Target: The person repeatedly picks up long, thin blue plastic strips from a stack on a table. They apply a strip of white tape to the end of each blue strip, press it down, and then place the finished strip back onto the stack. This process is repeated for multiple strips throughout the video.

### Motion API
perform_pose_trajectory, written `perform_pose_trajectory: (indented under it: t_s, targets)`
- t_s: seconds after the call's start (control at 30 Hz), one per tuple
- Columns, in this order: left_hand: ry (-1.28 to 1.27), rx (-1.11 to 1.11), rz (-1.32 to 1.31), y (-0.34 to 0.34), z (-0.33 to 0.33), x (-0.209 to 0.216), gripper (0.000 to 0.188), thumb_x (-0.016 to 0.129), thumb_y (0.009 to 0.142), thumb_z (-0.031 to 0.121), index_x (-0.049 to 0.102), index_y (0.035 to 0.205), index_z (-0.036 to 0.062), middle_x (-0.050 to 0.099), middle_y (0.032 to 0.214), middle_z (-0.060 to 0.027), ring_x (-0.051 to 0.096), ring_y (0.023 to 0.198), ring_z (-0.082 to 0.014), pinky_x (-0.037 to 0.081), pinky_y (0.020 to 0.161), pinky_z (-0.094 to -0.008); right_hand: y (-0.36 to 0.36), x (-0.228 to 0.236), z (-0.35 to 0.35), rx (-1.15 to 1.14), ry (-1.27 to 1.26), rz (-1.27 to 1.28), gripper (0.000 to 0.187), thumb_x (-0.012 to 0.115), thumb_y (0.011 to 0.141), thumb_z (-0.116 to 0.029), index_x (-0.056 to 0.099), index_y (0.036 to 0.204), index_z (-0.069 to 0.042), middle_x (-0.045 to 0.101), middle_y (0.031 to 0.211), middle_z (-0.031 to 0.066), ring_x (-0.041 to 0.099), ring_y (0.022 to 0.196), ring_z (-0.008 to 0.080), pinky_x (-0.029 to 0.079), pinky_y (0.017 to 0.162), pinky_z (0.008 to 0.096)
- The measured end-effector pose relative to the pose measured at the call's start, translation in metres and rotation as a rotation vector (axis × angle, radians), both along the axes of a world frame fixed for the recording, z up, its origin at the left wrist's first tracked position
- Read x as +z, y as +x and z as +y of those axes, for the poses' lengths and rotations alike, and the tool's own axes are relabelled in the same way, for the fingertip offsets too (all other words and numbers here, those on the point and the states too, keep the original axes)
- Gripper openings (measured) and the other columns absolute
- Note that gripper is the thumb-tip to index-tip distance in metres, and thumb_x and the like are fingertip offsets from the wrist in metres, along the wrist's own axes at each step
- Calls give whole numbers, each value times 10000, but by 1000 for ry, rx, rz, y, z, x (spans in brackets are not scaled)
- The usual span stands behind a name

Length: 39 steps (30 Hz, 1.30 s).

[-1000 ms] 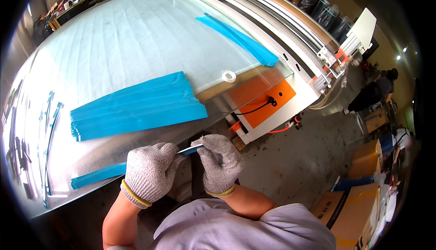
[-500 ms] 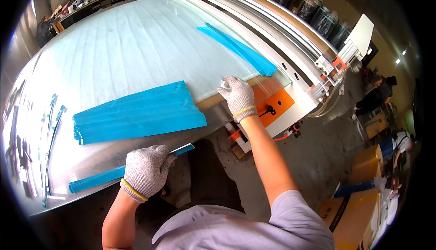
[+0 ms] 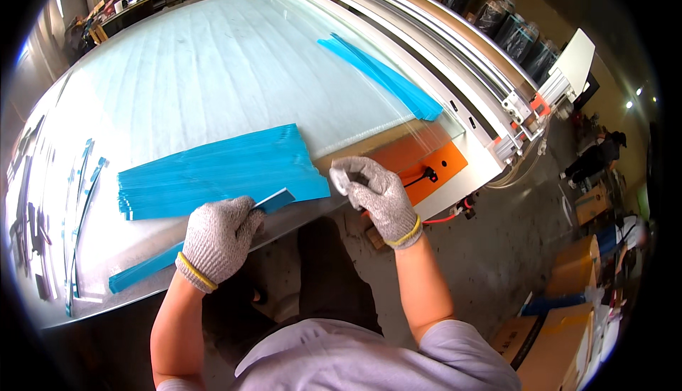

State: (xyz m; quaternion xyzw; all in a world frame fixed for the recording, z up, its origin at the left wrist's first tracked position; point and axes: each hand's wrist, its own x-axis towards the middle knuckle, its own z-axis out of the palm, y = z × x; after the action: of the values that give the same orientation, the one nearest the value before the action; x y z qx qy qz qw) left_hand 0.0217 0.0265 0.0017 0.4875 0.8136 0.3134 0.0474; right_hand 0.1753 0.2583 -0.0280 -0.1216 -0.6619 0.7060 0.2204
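Note:
My left hand [image 3: 217, 238], in a knitted glove with a yellow cuff, is closed around a narrow blue strip [image 3: 145, 266] at the table's near edge. The strip's pale-edged end [image 3: 275, 200] sticks out past my thumb, tilted up. To its right, my gloved right hand [image 3: 376, 195] is held in the air with fingers curled. Between its thumb and fingers is a small whitish piece [image 3: 341, 180] whose kind I cannot make out. Just beyond my left hand a wide fanned stack of blue strips [image 3: 220, 174] lies flat on the glass-like tabletop [image 3: 185, 71].
A second, narrower bundle of blue strips [image 3: 383, 78] lies at the far right beside a long machine rail [image 3: 426, 50]. An orange panel [image 3: 437, 170] sits at the table corner. Thin dark strips [image 3: 32, 227] lie at left. Cardboard boxes [image 3: 547, 341] and a person [image 3: 600, 155] are at right.
My right hand has come back from the table's edge toward me and my left hand. My left hand has lifted slightly, raising the end of the blue strip.

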Motion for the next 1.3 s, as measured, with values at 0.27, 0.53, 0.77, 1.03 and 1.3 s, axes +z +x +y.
perform_pose_trajectory:
  t_s: [0.27, 0.53, 0.77, 1.03, 1.3]
  targets:
    - [-107, -88, -88, -3, 19, 8, 261, 614, 980, 202, 647, 832, -10, 635, 729, -220, 637, 669, -376, 506, 646, -421, 6, -14, -36, 71, -230, 40, 119, 609, 964, 21, 659, 1060, -29, 673, 965, 38, 578, 706, 74, 450, 634, 212]
    - [-190, -155, -388, -8, 26, 8, 306, 611, 1006, 266, 710, 929, -13, 682, 822, -246, 662, 766, -416, 529, 718, -458, 0, -19, -68, -23, 122, 80, 98, 647, 973, 18, 692, 1052, -21, 710, 960, 45, 647, 728, 97, 528, 670, 256]
    - [-148, -202, -514, 3, 16, 10, 297, 603, 1023, 245, 714, 906, -4, 676, 765, -187, 641, 704, -310, 526, 693, -416, -6, -16, -82, -207, 429, 197, 445, 743, 897, 20, 650, 1331, -26, 772, 1059, 135, 728, 905, 145, 562, 831, 276]
    - [-194, -261, -271, 17, 1, 18, 332, 599, 1014, 312, 705, 852, 42, 683, 738, -186, 681, 718, -384, 540, 682, -461, 11, -4, -79, -28, 288, 45, 507, 627, 1046, -280, 505, 1471, -33, 739, 1155, 141, 519, 526, 50, 440, 498, 222]
    - [-183, -278, -157, 20, -9, 3, 360, 598, 989, 343, 709, 804, 55, 682, 739, -187, 684, 719, -384, 542, 677, -474, 33, 24, -63, 590, -324, 107, 292, 492, 1081, -283, 546, 1018, -2, 620, 1260, 387, 395, 415, 21, 297, 380, 165]
